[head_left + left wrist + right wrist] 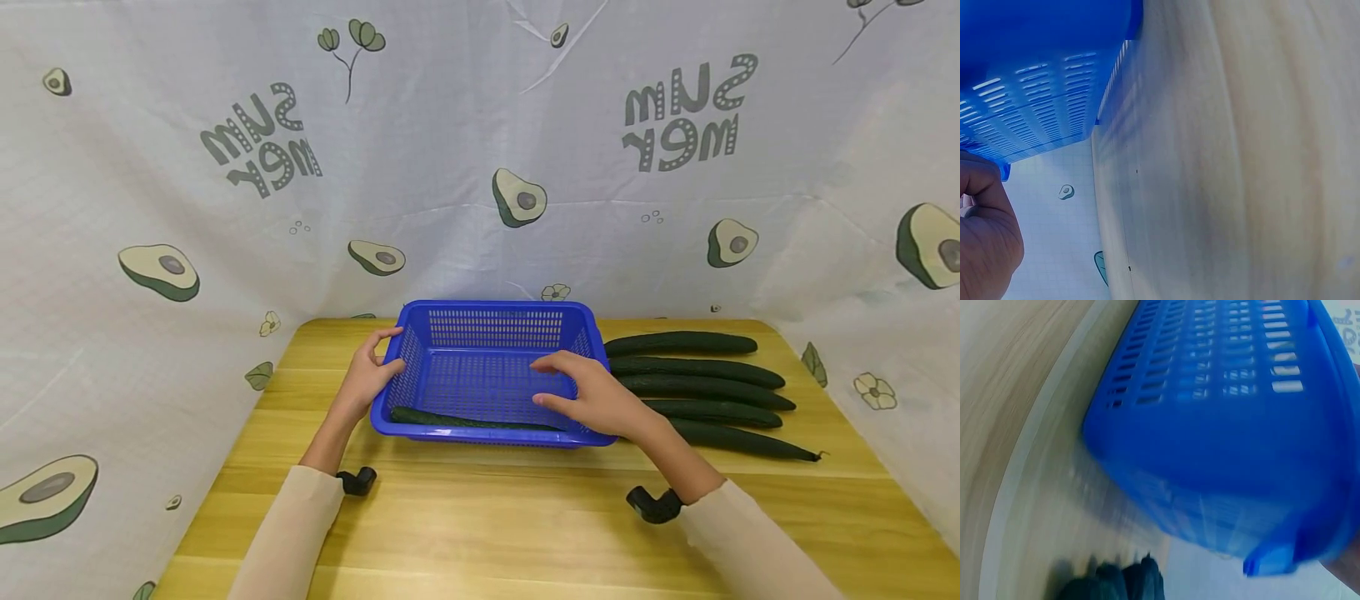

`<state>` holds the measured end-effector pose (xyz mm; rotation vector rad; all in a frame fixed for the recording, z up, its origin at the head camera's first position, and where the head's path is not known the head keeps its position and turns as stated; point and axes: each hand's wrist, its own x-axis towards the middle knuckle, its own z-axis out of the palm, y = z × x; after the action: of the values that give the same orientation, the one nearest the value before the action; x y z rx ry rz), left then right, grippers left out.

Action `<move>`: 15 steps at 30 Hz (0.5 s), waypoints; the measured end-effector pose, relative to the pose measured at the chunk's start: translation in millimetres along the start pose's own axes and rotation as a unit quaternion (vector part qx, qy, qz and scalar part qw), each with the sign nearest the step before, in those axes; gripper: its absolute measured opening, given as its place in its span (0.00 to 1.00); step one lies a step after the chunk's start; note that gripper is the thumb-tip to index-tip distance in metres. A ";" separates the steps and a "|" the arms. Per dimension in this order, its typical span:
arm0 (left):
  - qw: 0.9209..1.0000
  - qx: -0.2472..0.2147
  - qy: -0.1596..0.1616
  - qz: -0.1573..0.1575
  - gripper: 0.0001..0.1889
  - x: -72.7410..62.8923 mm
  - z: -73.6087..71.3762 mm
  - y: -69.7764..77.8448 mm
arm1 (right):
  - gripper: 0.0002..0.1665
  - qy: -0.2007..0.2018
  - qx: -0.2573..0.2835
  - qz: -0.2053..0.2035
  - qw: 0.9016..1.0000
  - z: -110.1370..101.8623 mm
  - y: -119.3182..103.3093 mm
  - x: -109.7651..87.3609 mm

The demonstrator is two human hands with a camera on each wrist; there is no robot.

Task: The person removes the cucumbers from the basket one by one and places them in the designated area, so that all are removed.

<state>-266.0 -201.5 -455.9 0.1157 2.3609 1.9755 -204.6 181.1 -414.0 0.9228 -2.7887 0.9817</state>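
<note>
A blue plastic basket (487, 431) with slotted walls stands on the wooden table. My left hand (366, 375) grips its left rim, the thumb over the inner side. In the left wrist view, that hand (988, 231) is partly cut off beside the basket wall (1041, 94). One dark green cucumber (465, 419) lies inside, along the near wall. Above the right part of the basket, my right hand (600, 396) is held with thumb and fingers apart, nothing between them. Only a sliver of it shows at the edge of the right wrist view, past the basket (1210, 450).
Several cucumbers (705, 387) lie side by side on the table (480, 525), right of the basket. Their dark ends (1116, 581) show blurred in the right wrist view. A white cloth (450, 150) printed with avocados hangs behind and at both sides.
</note>
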 end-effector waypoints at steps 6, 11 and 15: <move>1.000 -0.001 0.000 -0.004 0.35 0.2 -0.2 -1.3 | 0.30 -0.031 0.012 -0.005 0.999 12.2 -10.2 14.9; 1.000 -0.001 -0.001 -0.006 0.35 1.6 -0.8 -2.0 | 0.31 -0.065 0.021 -0.014 0.998 23.2 -16.0 27.1; 1.000 0.002 -0.003 -0.006 0.35 3.0 -1.6 -2.7 | 0.31 -0.094 0.033 -0.021 0.995 30.4 -19.7 36.0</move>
<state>-269.1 -203.2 -458.2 0.1066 2.3569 1.9615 -218.9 132.3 -419.1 1.1349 -2.8898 1.0364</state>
